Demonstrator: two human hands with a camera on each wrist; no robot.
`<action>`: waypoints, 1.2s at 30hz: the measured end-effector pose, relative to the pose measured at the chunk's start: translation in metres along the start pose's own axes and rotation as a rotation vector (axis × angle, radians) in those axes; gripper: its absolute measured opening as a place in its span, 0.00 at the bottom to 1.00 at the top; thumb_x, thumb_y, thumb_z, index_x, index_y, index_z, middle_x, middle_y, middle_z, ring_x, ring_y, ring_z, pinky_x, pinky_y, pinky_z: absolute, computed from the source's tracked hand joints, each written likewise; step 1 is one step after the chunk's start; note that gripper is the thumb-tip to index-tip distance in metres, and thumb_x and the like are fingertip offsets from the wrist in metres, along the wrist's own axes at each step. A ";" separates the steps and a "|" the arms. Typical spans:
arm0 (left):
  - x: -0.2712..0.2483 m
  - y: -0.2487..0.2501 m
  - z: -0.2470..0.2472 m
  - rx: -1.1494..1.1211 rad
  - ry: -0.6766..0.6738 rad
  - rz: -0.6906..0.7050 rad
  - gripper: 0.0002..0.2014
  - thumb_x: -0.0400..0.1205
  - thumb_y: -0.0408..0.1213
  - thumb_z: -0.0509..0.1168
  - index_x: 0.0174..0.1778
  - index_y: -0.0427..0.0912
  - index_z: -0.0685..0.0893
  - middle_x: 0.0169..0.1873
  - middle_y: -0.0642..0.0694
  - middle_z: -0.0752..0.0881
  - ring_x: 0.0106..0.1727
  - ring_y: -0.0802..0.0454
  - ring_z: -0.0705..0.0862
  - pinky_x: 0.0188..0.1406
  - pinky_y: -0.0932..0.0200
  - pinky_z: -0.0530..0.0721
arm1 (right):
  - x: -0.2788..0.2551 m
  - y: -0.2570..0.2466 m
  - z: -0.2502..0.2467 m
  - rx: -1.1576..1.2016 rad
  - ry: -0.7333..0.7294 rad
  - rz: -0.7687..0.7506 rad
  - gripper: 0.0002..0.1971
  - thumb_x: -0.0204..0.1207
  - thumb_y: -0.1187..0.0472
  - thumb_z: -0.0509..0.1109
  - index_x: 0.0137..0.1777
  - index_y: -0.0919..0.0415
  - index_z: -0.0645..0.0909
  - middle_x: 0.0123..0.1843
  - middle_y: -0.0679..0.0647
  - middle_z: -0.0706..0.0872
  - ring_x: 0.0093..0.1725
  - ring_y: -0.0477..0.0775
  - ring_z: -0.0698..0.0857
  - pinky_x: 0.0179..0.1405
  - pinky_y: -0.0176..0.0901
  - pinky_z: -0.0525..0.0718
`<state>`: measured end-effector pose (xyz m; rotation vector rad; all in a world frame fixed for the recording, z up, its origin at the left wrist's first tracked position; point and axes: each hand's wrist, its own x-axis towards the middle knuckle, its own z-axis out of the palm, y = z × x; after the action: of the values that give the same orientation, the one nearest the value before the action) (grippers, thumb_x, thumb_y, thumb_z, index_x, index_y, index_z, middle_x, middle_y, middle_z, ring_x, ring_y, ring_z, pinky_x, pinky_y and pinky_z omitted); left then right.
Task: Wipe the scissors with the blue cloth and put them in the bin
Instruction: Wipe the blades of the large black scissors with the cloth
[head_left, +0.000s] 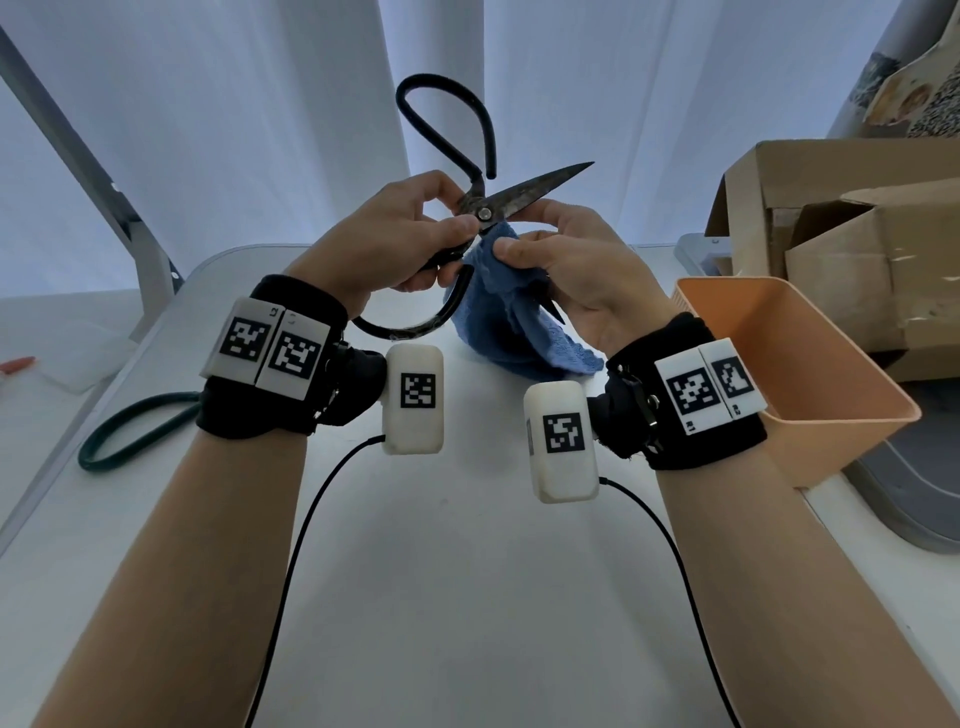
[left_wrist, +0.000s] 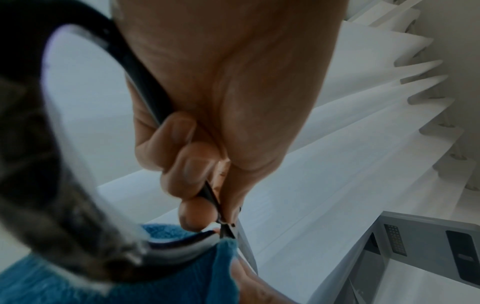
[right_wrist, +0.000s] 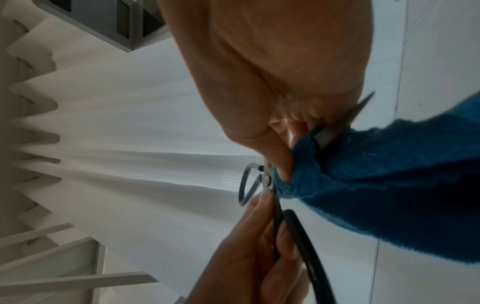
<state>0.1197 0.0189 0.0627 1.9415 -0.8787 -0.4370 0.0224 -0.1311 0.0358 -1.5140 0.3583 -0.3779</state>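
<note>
The left hand (head_left: 387, 234) has its fingers (head_left: 457, 227) curled round the scissors (head_left: 483, 208) at the pivot and lower handle loop; the right hand (head_left: 566, 260) pinches the blue cloth (head_left: 498, 322) around the lower blade. The scissors are held open, in the air above the surface (head_left: 467, 545). They look heavy, stiff and sharp-tipped, best held by the loops or pivot; the cloth is soft and limp. The orange bin (head_left: 810, 364) stands just right, cardboard boxes (head_left: 831, 218) behind, white curtains (head_left: 260, 104) beyond.
</note>
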 end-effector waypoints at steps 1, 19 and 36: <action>0.000 -0.001 0.000 -0.002 -0.001 0.002 0.11 0.88 0.43 0.63 0.60 0.41 0.78 0.25 0.45 0.82 0.36 0.44 0.71 0.32 0.56 0.70 | 0.000 0.000 0.000 -0.002 -0.011 0.003 0.20 0.78 0.72 0.72 0.70 0.63 0.79 0.42 0.57 0.88 0.44 0.55 0.89 0.46 0.45 0.87; 0.000 -0.001 -0.004 -0.006 -0.006 -0.016 0.12 0.88 0.43 0.64 0.62 0.40 0.79 0.24 0.47 0.82 0.37 0.43 0.70 0.30 0.58 0.69 | -0.002 0.000 -0.002 -0.047 -0.002 -0.030 0.18 0.75 0.67 0.77 0.65 0.63 0.83 0.44 0.59 0.90 0.43 0.53 0.90 0.47 0.46 0.89; 0.000 -0.001 -0.001 -0.006 -0.015 -0.029 0.11 0.88 0.43 0.64 0.61 0.40 0.80 0.24 0.47 0.81 0.34 0.46 0.69 0.25 0.64 0.68 | 0.002 0.004 -0.006 -0.023 0.044 -0.047 0.20 0.71 0.65 0.81 0.63 0.62 0.85 0.25 0.46 0.78 0.32 0.49 0.83 0.41 0.43 0.83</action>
<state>0.1209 0.0194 0.0627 1.9500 -0.8587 -0.4716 0.0215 -0.1378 0.0315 -1.5402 0.3632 -0.4468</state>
